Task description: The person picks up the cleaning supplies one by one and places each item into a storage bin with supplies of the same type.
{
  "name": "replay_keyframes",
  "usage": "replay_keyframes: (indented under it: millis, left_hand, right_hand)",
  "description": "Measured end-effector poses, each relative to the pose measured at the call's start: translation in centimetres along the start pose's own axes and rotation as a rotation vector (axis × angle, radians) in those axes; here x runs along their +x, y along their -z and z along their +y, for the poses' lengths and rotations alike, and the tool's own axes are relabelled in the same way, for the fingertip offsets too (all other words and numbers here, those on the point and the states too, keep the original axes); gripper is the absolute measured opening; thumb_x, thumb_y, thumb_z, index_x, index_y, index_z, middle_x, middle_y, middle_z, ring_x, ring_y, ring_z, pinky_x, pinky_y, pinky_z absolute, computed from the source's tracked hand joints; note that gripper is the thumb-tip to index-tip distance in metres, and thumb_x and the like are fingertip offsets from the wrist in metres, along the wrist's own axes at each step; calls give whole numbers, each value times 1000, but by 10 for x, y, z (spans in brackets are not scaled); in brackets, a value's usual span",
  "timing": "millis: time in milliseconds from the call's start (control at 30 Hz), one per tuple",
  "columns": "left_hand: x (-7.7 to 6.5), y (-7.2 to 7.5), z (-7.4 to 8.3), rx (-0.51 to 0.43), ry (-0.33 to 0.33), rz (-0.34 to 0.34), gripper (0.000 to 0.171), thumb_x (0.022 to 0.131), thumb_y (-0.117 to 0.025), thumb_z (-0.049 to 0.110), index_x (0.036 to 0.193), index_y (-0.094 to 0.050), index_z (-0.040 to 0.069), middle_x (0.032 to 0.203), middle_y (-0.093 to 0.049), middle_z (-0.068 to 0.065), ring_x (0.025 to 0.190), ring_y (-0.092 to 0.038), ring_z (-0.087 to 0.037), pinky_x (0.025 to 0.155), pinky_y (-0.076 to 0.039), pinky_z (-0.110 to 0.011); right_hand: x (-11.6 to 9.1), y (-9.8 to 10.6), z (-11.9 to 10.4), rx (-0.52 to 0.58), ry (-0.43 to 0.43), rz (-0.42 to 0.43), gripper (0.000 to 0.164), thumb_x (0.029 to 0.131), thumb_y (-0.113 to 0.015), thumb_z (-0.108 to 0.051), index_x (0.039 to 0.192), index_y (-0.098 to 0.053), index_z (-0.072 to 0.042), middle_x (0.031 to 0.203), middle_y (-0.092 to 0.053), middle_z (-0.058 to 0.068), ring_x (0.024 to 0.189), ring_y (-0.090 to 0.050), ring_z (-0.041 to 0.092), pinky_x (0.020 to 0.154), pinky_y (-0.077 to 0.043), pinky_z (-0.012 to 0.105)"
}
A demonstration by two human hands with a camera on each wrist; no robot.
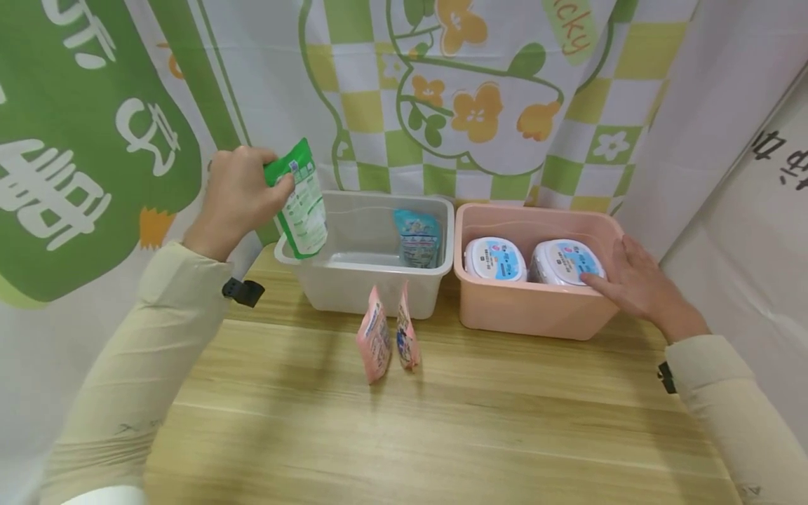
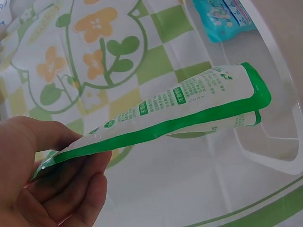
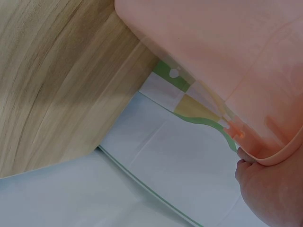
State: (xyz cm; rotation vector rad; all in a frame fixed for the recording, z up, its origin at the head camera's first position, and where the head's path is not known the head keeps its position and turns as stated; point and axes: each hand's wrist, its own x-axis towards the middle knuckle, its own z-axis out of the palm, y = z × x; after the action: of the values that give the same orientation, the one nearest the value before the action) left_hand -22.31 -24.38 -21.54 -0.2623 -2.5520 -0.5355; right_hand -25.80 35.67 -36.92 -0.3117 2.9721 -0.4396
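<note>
Pinched by its top edge, a green-and-white pouch (image 1: 306,214) hangs from my left hand (image 1: 235,193) above the left end of a grey-white plastic bin (image 1: 366,286). The left wrist view shows the pouch's green side seam (image 2: 156,131) and printed white face; thumb and fingers are at one end. A blue pouch (image 1: 418,240) stands inside that bin at the right. My right hand (image 1: 640,284) grips the right rim of a pink bin (image 1: 530,308), its thumb reaching over the edge toward a white-lidded tub (image 1: 568,261). Another lidded tub (image 1: 496,259) sits beside it.
Two pink packets (image 1: 375,340) stand on the wooden table (image 1: 442,428) in front of the grey-white bin. Behind the bins hangs a patterned cloth (image 1: 470,158). More cloth (image 1: 95,140) hangs along the left. Both bins stand side by side toward the table's back.
</note>
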Motion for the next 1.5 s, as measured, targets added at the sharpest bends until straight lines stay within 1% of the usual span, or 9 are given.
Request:
replay_keyframes:
  millis: [200, 367, 500, 600, 767, 967, 1133, 1300, 1500]
  left_hand:
    - [12, -12, -9, -16, 81, -41, 29, 100, -61, 14, 103, -76, -10, 89, -75, -32, 42, -48, -17, 39, -33, -25]
    - [20, -21, -14, -53, 146, -93, 32, 101, -59, 14, 115, -74, -11, 103, -76, -33, 52, -58, -21, 42, -39, -25]
    - [25, -30, -18, -85, 204, -141, 34, 101, -60, 14, 120, -71, -12, 111, -75, -33, 60, -63, -22, 44, -44, -24]
    - [27, -36, -22, -97, 224, -158, 33, 101, -61, 13, 121, -71, -12, 113, -75, -34, 64, -66, -24, 45, -45, -24]
    - [28, -46, -29, -100, 233, -161, 33, 101, -60, 12, 120, -70, -12, 115, -74, -34, 71, -68, -27, 47, -46, -24]
    - [26, -54, -36, -115, 253, -160, 32, 102, -60, 13, 119, -71, -12, 115, -74, -33, 72, -68, -27, 48, -47, -23]
    - [24, -63, -41, -110, 249, -178, 35, 102, -61, 13, 124, -70, -12, 116, -74, -33, 63, -64, -23, 46, -45, -24]
    - [22, -72, -46, -79, 235, -167, 31, 101, -63, 14, 115, -74, -11, 105, -76, -31, 52, -51, -16, 44, -37, -26]
    - [19, -82, -51, -79, 237, -175, 28, 100, -63, 14, 108, -75, -11, 103, -76, -31, 51, -50, -16, 45, -38, -26]
  right_hand:
    - [2, -2, 2, -9, -1, -2, 116, 103, -39, -72, 158, 23, 10, 167, 31, 29, 158, 19, 54, 125, 2, 74]
    - [1, 0, 1, -2, -2, 6, 116, 103, -40, -72, 158, 22, 10, 168, 30, 30, 158, 17, 55, 125, 1, 75]
    - [1, 0, 1, 0, -5, 7, 117, 103, -40, -72, 158, 22, 9, 168, 29, 30, 158, 17, 56, 124, 1, 76]
    - [1, 0, 1, -4, -5, 6, 117, 103, -40, -72, 158, 22, 10, 168, 29, 31, 158, 17, 56, 124, 1, 77]
    - [0, -1, -1, 0, -5, 2, 117, 103, -40, -72, 158, 22, 10, 168, 29, 31, 158, 17, 56, 124, 0, 77]
    - [-1, 0, -2, 1, -7, 4, 116, 103, -40, -72, 158, 22, 9, 168, 29, 31, 157, 15, 57, 124, -1, 77]
    - [-1, 2, -1, -5, -6, 5, 115, 104, -39, -71, 158, 22, 10, 168, 29, 31, 158, 15, 57, 124, -1, 77]
    - [-1, 2, -2, -4, -3, 6, 116, 103, -39, -72, 158, 21, 11, 168, 28, 31, 158, 15, 57, 124, -1, 76]
    - [0, 1, -1, -4, -3, 7, 115, 104, -39, -72, 158, 21, 10, 168, 29, 31, 158, 15, 57, 125, -1, 75]
